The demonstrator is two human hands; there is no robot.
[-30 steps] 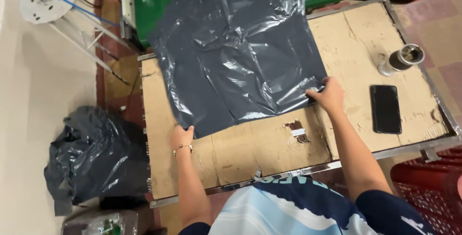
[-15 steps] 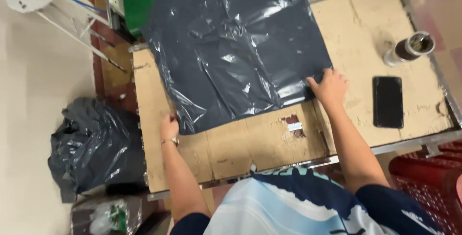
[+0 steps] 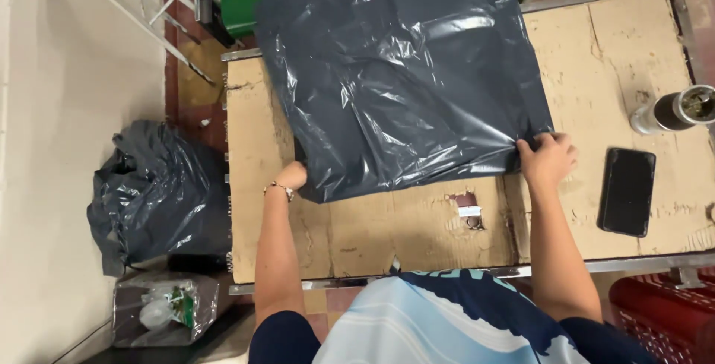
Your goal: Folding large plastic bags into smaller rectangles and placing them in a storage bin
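Sheet of dark grey crinkled plastic (image 3: 402, 73), a large bag laid flat, covers the upper centre of the frame and lies on my cardboard-covered worktop (image 3: 417, 230), its far edge running over the worktop's top rim. My left hand (image 3: 292, 176) sits at the sheet's lower-left corner, touching it; its fingers are tucked under the plastic, so I cannot tell how they are set. My right hand (image 3: 547, 159) is at the lower-right corner, fingers (image 3: 527, 148) curled and pinching the sheet's edge. Right of that hand, a flat black phone (image 3: 627, 191) lies on the cardboard; above it, at the right edge, a metal cylinder (image 3: 674, 111) rests on its side. At lower left, on the floor, a full dark bin bag (image 3: 156, 196) stands beside the worktop.
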